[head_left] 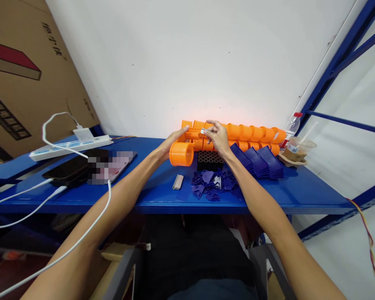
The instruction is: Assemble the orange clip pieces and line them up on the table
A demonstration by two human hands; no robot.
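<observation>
In the head view, the cardboard box point(53, 83) at far left bears dark Chinese characters, slanted and hard to read; the label on the drink cup point(305, 151) at right is too small. Both arms reach forward over the blue worktop point(158, 193). The left hand point(172, 141) has its grip closed on an orange part point(181, 154), held before the orange cups point(256, 133); the right hand point(218, 136) pinches a small white piece point(203, 131) just beside it.

A blue table point(162, 198): at its left lie a power strip point(58, 151) and phones point(70, 171); mid-table, a small pale piece point(178, 182), a holed black block point(210, 160) and, just in front, a heap of blue bits point(208, 177); rightward, fanned blue plates point(259, 160); behind, rows of orange cups point(256, 133), a bottle point(292, 125) and a tray point(292, 161)
</observation>
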